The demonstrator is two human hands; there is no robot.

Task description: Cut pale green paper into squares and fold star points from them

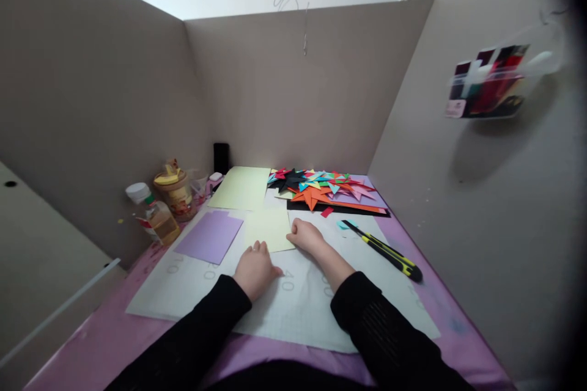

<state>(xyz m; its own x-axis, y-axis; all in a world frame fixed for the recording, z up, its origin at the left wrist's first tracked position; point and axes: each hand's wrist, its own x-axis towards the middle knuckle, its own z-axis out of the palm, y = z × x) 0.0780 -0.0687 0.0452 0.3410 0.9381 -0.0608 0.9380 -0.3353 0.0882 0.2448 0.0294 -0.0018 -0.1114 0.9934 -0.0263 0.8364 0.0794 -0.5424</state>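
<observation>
A pale yellow paper square lies flat on the white numbered sheet in front of me. My left hand rests at its lower edge, thumb stretched out to the right and fingertips lightly bent on the paper. At the square's right edge, my right hand is closed, fingers curled against the paper edge. To the left lies a purple paper square, its corner close to the yellow one. Behind them is a larger pale yellow sheet.
A black-and-yellow utility knife lies at the right, beside small paper scraps. Folded paper stars pile up at the back over coloured sheets. A bottle and a tub stand at left. Grey panels enclose the table.
</observation>
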